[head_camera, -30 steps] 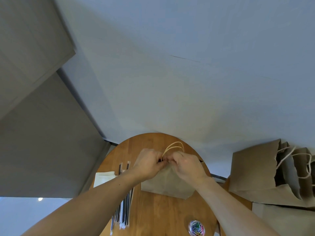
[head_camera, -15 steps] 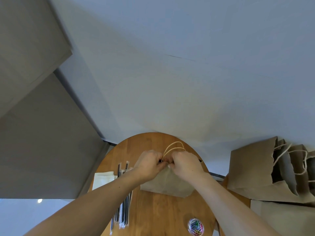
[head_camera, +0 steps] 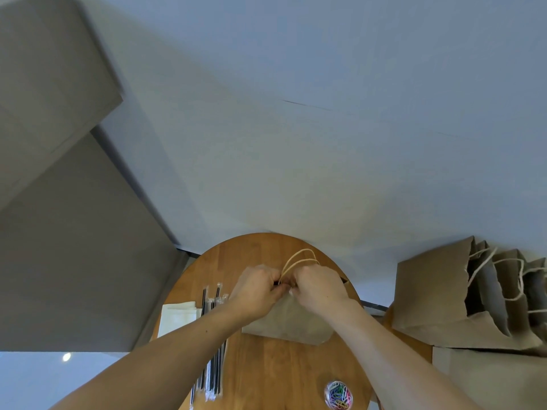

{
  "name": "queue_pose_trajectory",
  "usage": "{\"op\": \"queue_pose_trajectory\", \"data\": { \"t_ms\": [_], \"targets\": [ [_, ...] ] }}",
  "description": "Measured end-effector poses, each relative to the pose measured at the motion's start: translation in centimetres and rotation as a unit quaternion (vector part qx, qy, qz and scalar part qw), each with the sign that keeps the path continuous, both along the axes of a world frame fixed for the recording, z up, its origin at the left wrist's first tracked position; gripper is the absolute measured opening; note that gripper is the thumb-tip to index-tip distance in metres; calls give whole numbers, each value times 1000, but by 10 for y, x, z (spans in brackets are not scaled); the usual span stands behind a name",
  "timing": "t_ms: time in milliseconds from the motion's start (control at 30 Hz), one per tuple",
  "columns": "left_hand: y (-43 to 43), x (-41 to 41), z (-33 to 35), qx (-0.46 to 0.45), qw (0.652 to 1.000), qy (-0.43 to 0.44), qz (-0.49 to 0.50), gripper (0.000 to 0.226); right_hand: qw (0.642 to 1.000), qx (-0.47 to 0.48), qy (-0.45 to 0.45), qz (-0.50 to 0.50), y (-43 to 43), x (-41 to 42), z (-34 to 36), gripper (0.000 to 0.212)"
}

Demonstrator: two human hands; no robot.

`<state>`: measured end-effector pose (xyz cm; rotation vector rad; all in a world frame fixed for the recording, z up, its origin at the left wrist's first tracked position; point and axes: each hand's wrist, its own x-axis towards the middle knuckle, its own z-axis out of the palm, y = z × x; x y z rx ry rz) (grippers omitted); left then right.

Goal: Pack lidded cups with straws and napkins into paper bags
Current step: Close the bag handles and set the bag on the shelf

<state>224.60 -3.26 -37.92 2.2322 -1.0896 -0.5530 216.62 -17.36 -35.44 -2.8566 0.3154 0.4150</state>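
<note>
- Our left hand [head_camera: 257, 288] and right hand [head_camera: 319, 287] curl their fingers tight and pinch the top of the paper bag [head_camera: 291, 322], just under its 2 handles [head_camera: 299, 259].
- The bag lies in the middle of the table [head_camera: 281, 375].
- Straws [head_camera: 213, 377] and napkins [head_camera: 177, 315] lie to its left.
- More bags [head_camera: 435, 294] stand at the right.

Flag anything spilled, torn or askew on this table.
Nothing stands out. The left hand and right hand grip the paper bag at its top; straws, napkins and paper-clip tub sit tidy. The spare bags at right lean together.
</note>
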Motion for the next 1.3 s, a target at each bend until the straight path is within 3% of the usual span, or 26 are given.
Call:
{"op": "queue_pose_trajectory", "data": {
  "t_ms": [300, 367, 467, 533, 600, 667, 767, 867, 1000, 1133, 1200, 1300],
  "targets": [
    [2, 1, 5, 1, 1000, 5, 6, 14, 999, -7, -45, 13, -1, -9, -9, 25],
    [3, 4, 6, -4, 1000, 16, 4, 13, 994, 40, -102, -3, -4, -17, -6, 27],
    [9, 9, 4, 21, 999, 38, 10, 4, 962, 94, -255, -17, -13, -39, 1, 16],
    [16, 13, 0, 47, 998, 40, 11, 24, 943, 92, -313, -64, -24, -56, 3, 14],
    [23, 17, -3, 67, 997, 42, 18, 49, 952, 94, -269, -114, -37, -68, -1, 32],
    [29, 20, -7, 85, 995, 53, 29, 62, 966, 115, -185, -138, -47, -76, -9, 65],
    [38, 21, -13, 108, 990, 79, 49, 61, 969, 137, -107, -177, -57, -83, -23, 86],
    [46, 18, -16, 116, 987, 84, 73, 34, 944, 220, -67, -236, -63, -89, -37, 73],
    [50, 13, -15, 104, 986, 96, 91, 5, 907, 330, -43, -257, -64, -93, -51, 37],
    [52, 7, -5, 109, 983, 102, 103, 23, 907, 308, -88, -275, -57, -94, -53, 7],
    [59, 6, 2, 105, 984, 93, 109, 29, 895, 318, -122, -288, -51, -94, -48, 6],
    [74, 6, 21, 82, 985, 85, 129, 16, 864, 354, -178, -310, -36, -92, -32, 5]
  ]
}}
